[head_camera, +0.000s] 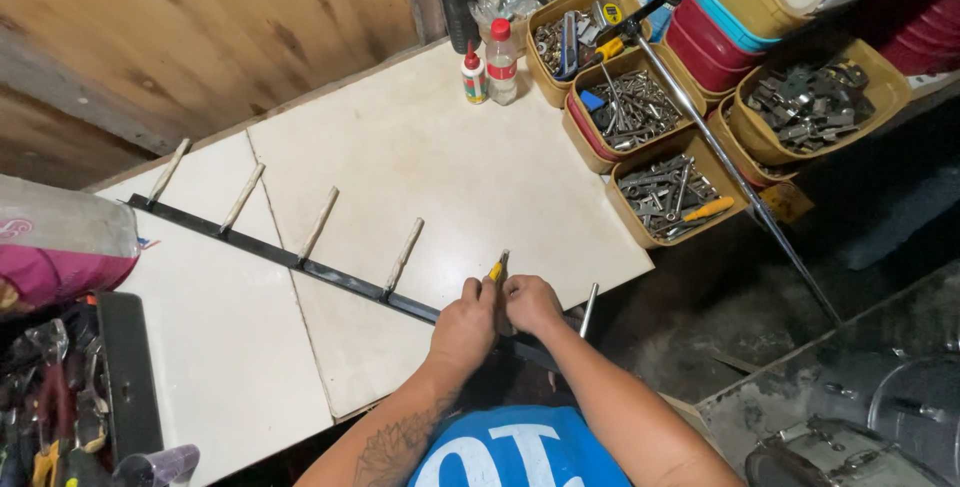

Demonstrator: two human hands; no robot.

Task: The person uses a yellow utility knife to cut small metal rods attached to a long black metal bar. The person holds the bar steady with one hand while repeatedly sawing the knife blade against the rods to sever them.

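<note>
Black metal bar (300,265) with pale wooden pegs (318,224) standing off it lay slantwise across the white tabletop (440,157), its near end under both hands at the tabletop's front edge. The left hand (462,325) had its fingers (470,290) clenched around a yellow-handled tool (497,269) that poked out just beyond them, while the right hand (533,303), touching the left, curled its fingers down on the bar. Well beyond the fingers stood two small bottles (488,72) and tan bins of metal hardware (640,107).

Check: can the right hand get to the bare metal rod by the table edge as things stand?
Probably yes. The right hand sits on the black bar, and the metal rod lies just beside it with nothing between.
</note>
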